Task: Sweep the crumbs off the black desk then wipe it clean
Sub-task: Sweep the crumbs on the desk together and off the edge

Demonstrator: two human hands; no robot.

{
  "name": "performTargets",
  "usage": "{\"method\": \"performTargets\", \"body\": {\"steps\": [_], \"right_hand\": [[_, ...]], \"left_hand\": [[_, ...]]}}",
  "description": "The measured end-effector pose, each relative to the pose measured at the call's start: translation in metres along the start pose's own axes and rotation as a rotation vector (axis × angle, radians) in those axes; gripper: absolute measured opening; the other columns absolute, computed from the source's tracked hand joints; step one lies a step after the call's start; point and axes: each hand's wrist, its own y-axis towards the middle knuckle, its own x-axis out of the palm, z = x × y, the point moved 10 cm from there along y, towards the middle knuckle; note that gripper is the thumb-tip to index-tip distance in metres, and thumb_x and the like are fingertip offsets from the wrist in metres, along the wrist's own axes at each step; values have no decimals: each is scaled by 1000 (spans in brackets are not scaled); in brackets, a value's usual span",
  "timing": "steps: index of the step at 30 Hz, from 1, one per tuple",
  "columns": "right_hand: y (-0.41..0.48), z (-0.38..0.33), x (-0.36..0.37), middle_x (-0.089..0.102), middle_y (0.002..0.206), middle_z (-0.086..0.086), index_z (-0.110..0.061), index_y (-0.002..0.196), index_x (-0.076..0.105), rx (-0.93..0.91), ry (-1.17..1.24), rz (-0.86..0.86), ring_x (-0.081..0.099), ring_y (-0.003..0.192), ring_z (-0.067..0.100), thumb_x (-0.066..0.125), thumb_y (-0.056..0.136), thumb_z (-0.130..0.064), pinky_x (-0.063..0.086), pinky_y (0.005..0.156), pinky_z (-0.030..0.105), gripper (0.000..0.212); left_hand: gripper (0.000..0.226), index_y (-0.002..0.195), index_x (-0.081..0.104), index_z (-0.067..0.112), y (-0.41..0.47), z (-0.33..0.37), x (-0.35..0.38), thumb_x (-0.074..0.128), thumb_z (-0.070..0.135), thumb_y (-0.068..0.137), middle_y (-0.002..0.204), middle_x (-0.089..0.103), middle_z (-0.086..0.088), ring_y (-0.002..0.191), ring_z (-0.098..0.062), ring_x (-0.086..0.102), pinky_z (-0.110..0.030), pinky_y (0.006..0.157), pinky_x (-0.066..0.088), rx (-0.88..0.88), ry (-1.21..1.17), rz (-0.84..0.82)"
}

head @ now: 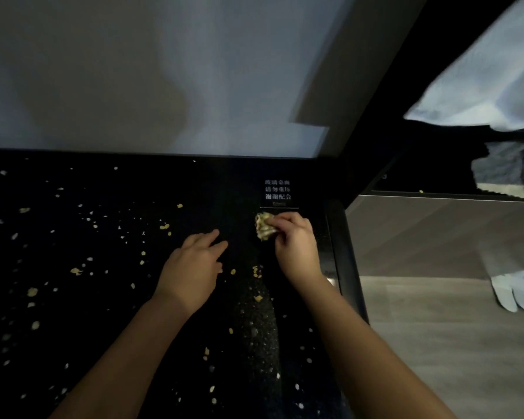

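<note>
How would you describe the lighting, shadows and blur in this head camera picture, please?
Head view: dim; the black desk swallows detail, so pale crumbs stand out; a soft shadow lies on the grey wall; a speckled sheen streaks the desk's near middle; the white cloth at upper right is blurred; the left hand and the right hand, gripping a crumpled wad, are sharper.

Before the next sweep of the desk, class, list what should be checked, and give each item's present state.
1. The right hand grips the crumpled wad: ok.
2. The left hand is free, fingers straight on the desk: ok.
3. The crumbs are gone from the desk: not ok, they lie scattered on both sides of the hands.
4. The wad is clear of the small sign: cannot tell, it sits right below it.
5. The wad is damp enough to wipe: cannot tell.
</note>
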Motion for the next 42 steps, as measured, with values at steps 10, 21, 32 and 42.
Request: {"method": "performTargets", "body": {"steps": [10,21,32,42], "right_hand": [[-41,-63,62,62,110,-2,-18,101,73,-316,32,-335,49,97,13,56,75,6,34,84,14,39],[-61,-40,9,67,100,-5,-19,91,75,-280,75,-210,54,91,14,55,70,4,37,83,10,38],[-114,-18,13,65,101,-12,-25,91,76,-222,40,-240,46,92,1,61,71,7,31,82,2,41],[-85,19,-43,68,100,-7,-21,92,76,-115,-2,-37,53,93,14,54,72,6,38,82,16,40]], "left_hand": [[104,151,3,28,-25,-47,19,72,47,76,159,-9,4,146,-21,-2,-44,115,25,-114,129,-259],[117,151,-4,30,-39,-35,29,78,48,69,158,-17,-1,145,-28,-6,-47,112,29,-104,159,-321],[117,150,-4,32,-45,-31,36,78,48,69,157,-17,2,145,-30,-7,-50,112,24,-121,145,-367],[115,149,-8,35,-63,2,49,77,45,72,157,-19,-1,145,-33,-5,-48,112,29,-77,190,-375]]}}
